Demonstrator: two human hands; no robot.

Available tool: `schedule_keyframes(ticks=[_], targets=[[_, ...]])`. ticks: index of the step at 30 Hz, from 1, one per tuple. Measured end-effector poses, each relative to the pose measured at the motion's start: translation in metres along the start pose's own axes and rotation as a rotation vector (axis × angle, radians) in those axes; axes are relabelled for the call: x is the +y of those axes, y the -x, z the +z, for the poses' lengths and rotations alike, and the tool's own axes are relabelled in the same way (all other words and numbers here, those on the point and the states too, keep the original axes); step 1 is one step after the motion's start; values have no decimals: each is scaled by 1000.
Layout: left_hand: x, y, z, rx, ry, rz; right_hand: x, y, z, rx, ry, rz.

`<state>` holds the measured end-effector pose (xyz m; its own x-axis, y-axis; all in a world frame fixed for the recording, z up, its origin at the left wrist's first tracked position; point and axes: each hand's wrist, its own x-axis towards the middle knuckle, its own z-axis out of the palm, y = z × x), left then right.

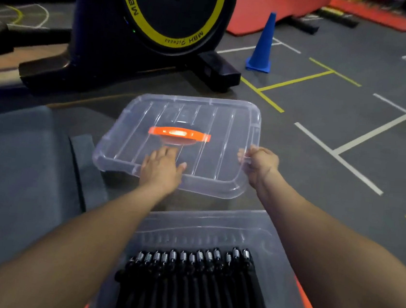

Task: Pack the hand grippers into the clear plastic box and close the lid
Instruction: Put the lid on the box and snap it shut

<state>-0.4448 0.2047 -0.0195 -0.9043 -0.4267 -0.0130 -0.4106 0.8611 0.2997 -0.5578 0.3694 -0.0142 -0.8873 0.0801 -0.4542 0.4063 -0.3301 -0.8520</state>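
The clear plastic box point(270, 240) sits close to me on the floor, open at the top. Inside it lie several black hand grippers point(197, 285) with silver springs, packed side by side. Beyond the box, the clear lid point(229, 131) with an orange handle point(179, 134) is held just above the floor. My left hand point(161, 168) lies on the lid's near edge with fingers spread over its top. My right hand point(259, 164) pinches the lid's right rim.
A black exercise bike point(145, 33) with a yellow-ringed flywheel stands right behind the lid. A blue cone point(262, 44) stands at the back right, near red mats point(269, 7). A grey pad point(18, 170) lies to the left. The grey floor carries white and yellow tape lines.
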Motion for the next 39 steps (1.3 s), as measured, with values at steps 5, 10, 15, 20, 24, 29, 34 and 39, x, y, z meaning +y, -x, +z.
schedule_keyframes(ticks=[5,10,15,20,24,29,34,39], targets=[[9,37,-36,47,49,224,-24,45,-29,61,-65,41],[16,110,-61,-203,105,512,-30,88,-81,104,32,64],[24,182,-58,-297,78,565,-23,125,-138,104,71,84],[39,239,-41,-364,81,514,-7,154,-181,82,200,121],[46,273,-28,-379,75,525,6,164,-207,42,325,108],[49,291,-12,-428,74,532,25,168,-224,-3,722,-33],[47,290,3,-456,86,500,36,162,-220,60,986,-138],[46,275,13,-439,102,528,39,153,-213,150,1154,-141]])
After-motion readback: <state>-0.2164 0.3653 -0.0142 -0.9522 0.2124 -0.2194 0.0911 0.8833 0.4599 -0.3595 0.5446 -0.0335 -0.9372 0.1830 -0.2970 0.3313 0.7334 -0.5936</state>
